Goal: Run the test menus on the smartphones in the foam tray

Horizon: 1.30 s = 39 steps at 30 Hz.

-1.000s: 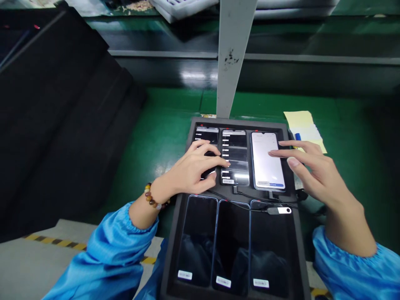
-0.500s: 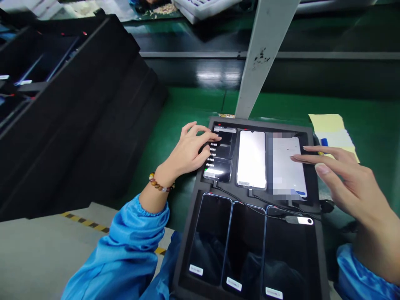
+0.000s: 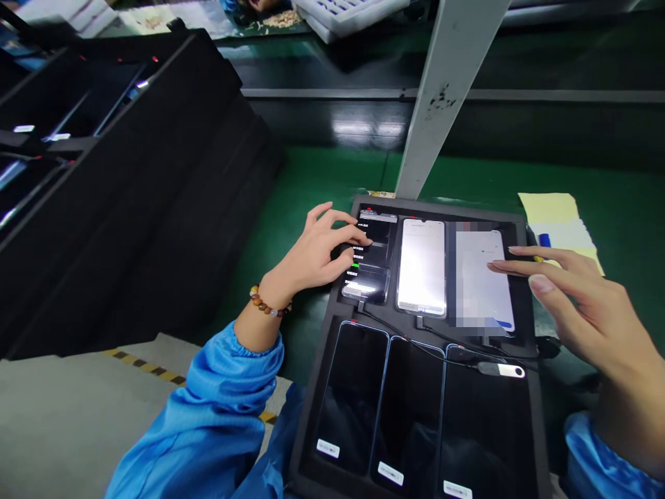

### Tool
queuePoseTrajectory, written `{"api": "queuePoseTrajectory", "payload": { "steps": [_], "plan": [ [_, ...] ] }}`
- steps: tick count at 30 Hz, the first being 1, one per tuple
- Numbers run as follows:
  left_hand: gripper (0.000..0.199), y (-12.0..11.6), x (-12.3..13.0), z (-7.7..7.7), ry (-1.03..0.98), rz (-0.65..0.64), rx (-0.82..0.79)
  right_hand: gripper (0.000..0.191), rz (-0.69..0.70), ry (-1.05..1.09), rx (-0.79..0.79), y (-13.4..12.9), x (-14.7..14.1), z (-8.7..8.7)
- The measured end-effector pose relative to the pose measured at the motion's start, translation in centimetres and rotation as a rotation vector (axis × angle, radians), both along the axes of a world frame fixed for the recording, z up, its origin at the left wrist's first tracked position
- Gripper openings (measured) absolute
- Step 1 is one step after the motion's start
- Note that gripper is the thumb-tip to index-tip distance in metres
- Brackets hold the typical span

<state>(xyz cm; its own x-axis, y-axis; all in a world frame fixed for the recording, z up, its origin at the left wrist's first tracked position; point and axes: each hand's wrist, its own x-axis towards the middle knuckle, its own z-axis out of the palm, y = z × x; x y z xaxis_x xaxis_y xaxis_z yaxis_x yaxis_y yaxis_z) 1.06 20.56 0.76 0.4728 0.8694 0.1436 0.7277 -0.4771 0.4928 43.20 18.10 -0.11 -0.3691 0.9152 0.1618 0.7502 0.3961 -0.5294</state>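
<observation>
A black foam tray (image 3: pixel 335 346) holds several smartphones in two rows. My left hand (image 3: pixel 322 249) reaches over the back-left phone (image 3: pixel 377 277), whose dark screen lists white text; a fingertip is on or just above its glass, fingers apart. The back-middle phone (image 3: pixel 422 267) glows white. My right hand (image 3: pixel 576 298) hovers at the right edge of the back-right phone (image 3: pixel 485 277), fingers stretched, holding nothing; that lit screen is partly blurred. Black cables plug into the back-row phones. A USB stick (image 3: pixel 501 370) lies over the front-right phone (image 3: pixel 483 430), which is dark like its neighbours.
Stacked black foam trays (image 3: pixel 171 152) with more phones rise at the left. A grey metal post (image 3: pixel 441 104) stands behind the tray. Yellow and white paper (image 3: pixel 564 222) with a blue-capped item lies on the green surface at right. A white crate (image 3: pixel 348 14) is at the back.
The list on the back-left phone has scrolled, and my left index fingertip sits slightly lower on it. The whole view has shifted a little. My right hand stays in nearly the same place.
</observation>
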Motion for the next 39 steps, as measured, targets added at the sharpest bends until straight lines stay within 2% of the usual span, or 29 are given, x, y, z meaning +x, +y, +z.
{"api": "queuePoseTrajectory", "payload": {
  "steps": [4,8,15,20,24,28,35,39],
  "plan": [
    [0.034,0.0,-0.8,0.2,-0.062,-0.053,-0.017,0.036,-0.008,0.000,-0.022,0.0,0.0,0.0],
    [0.034,0.0,-1.1,0.0,-0.037,-0.017,0.041,0.037,-0.013,-0.001,-0.033,0.0,0.1,0.1],
    [0.038,0.1,-0.5,0.1,0.030,0.011,0.012,0.039,-0.022,0.007,-0.033,0.0,-0.1,0.1],
    [0.034,0.0,-0.3,-0.1,-0.037,0.066,0.016,0.041,-0.038,0.013,-0.030,-0.1,-0.1,0.4],
    [0.056,0.1,-0.1,-1.1,-0.089,0.186,0.018,0.041,-0.048,0.011,-0.026,-0.1,0.2,0.0],
    [0.071,0.3,-0.2,-2.0,-0.054,0.200,-0.019,0.042,-0.076,0.017,-0.029,-0.1,0.4,-0.4],
    [0.060,0.6,-0.5,-2.2,-0.163,0.209,0.028,0.043,-0.097,0.054,0.039,0.3,-0.1,-0.4],
    [0.055,0.7,-0.1,-3.1,-0.247,0.240,-0.038,0.043,-0.107,0.028,0.065,0.6,-0.6,-0.5]
  ]
}}
